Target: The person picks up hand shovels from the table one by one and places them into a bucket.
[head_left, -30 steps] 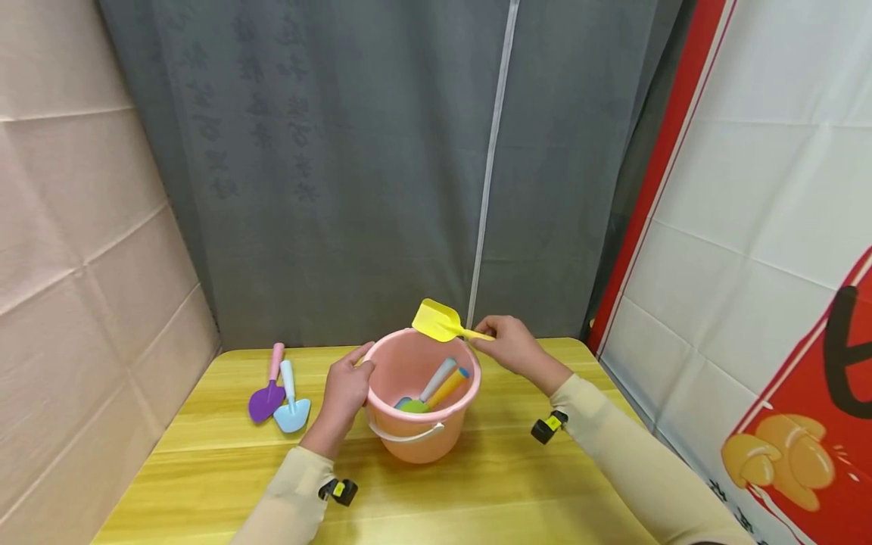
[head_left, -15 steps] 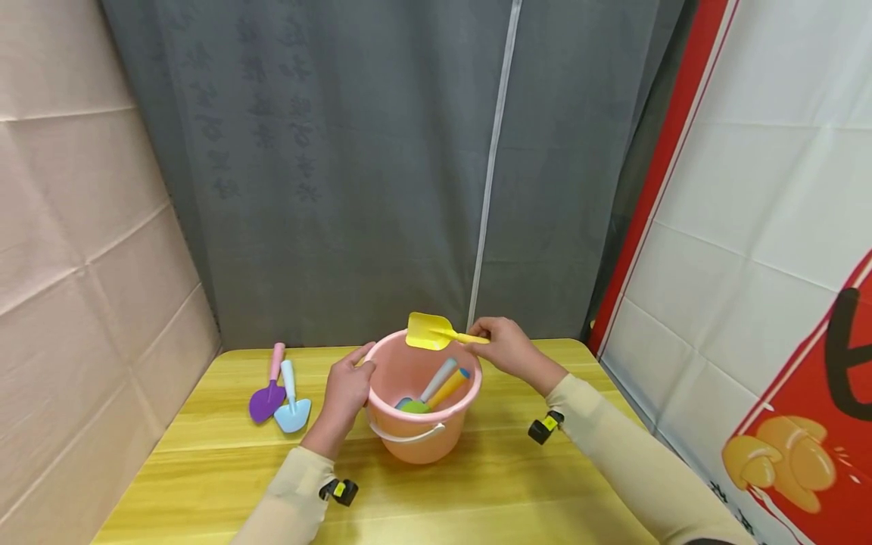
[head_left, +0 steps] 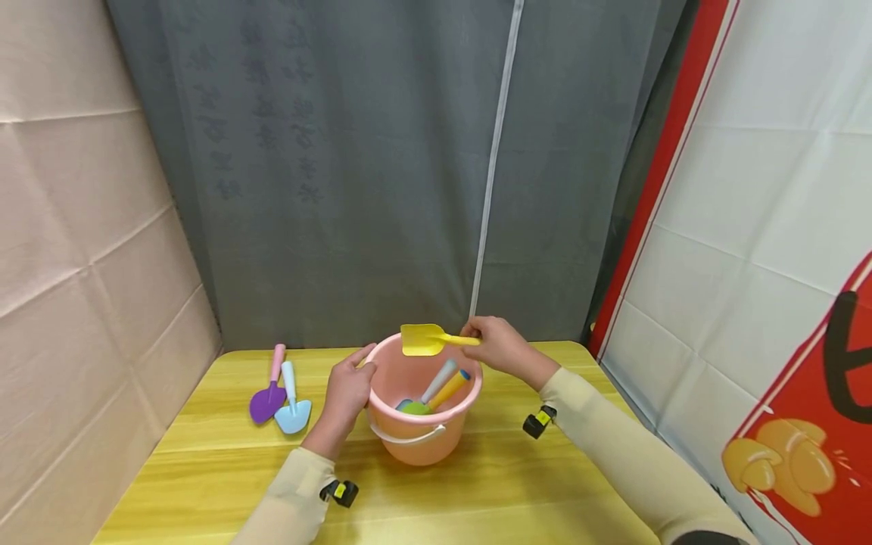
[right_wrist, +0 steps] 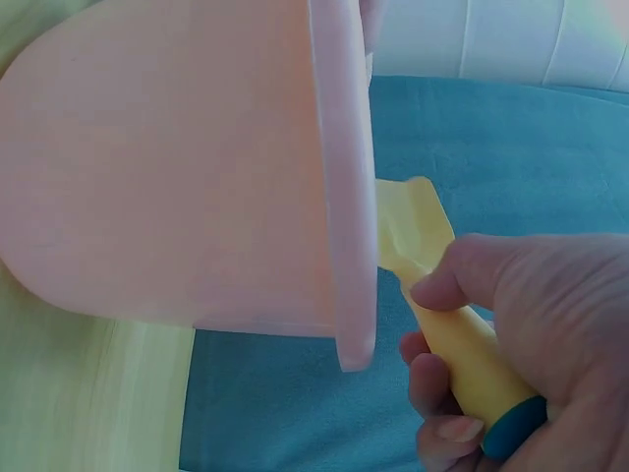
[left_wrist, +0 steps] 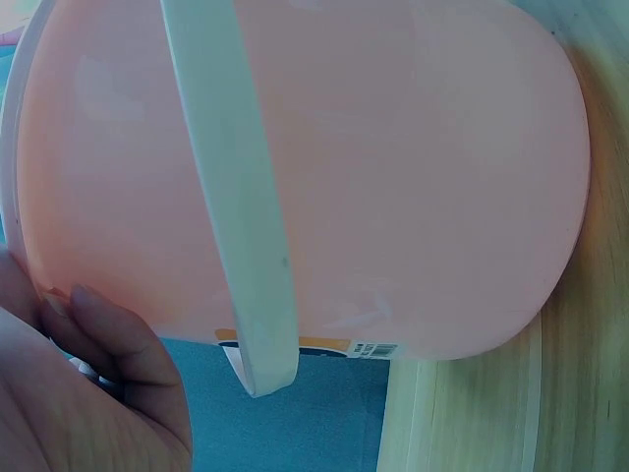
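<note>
A pink bucket (head_left: 421,443) with a white handle (head_left: 409,437) stands on the wooden table. My left hand (head_left: 346,390) grips its rim on the left side, fingers and thumb pinching the edge. My right hand (head_left: 500,344) holds a yellow toy shovel (head_left: 424,340) by its handle, thumb on top and fingers curled beneath. The shovel's blade hangs over the bucket's opening near the far rim. Inside the bucket lie a tool with a grey handle (head_left: 439,380) and one with an orange, blue-tipped handle (head_left: 450,390), beside a green piece (head_left: 415,408).
Left of the bucket, a purple shovel with a pink handle (head_left: 268,403) and a light-blue shovel (head_left: 293,416) lie side by side on the table (head_left: 204,462). A grey curtain (head_left: 341,189) hangs behind the table, with cloth walls at both sides.
The yellow shovel has moved left and down over the bucket, its blade turning more level. My left hand and the bucket have stayed nearly in place.
</note>
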{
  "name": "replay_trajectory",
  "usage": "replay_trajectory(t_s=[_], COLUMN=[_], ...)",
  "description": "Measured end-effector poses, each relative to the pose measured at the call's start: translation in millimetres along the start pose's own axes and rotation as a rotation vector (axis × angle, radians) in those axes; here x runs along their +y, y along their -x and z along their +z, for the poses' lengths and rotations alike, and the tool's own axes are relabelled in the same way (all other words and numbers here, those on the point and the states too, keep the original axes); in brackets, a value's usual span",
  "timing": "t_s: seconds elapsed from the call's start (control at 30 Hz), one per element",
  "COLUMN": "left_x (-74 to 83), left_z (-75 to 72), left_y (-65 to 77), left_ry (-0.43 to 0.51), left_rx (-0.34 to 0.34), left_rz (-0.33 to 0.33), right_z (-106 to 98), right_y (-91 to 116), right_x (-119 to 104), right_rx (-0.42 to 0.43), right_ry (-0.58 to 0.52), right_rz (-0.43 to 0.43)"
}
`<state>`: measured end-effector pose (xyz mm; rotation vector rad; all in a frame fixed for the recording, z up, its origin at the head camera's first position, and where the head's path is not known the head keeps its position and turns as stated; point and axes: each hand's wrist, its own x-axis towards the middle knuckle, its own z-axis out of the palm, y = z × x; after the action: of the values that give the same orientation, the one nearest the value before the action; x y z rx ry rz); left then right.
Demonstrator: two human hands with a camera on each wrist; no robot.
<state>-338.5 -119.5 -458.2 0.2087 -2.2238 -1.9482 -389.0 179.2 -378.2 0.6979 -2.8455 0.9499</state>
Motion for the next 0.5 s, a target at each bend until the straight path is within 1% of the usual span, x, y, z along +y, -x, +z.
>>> replay_trajectory(t_s=[0.2,0.37,0.5], left_x=[0.0,1.7,2.0], left_z=[2.1,3.3,3.4], left_y=[0.1,0.6,1.2], left_ry=[-0.003,-0.002,-0.010], left_rx=[0.001,0.008,0.007], left_rz=[-0.007,-0.007,-0.007], right_z=[1.4,3.4,6.2], right_y=[-3.9,-9.1,-12.2], right_x=[-2.8,-5.5,-7.3], right_rx=[-0.058,-0.066,-0.072], right_ry=[0.052,0.097,0.121], right_rz=[-0.025,-0.037,-0.031])
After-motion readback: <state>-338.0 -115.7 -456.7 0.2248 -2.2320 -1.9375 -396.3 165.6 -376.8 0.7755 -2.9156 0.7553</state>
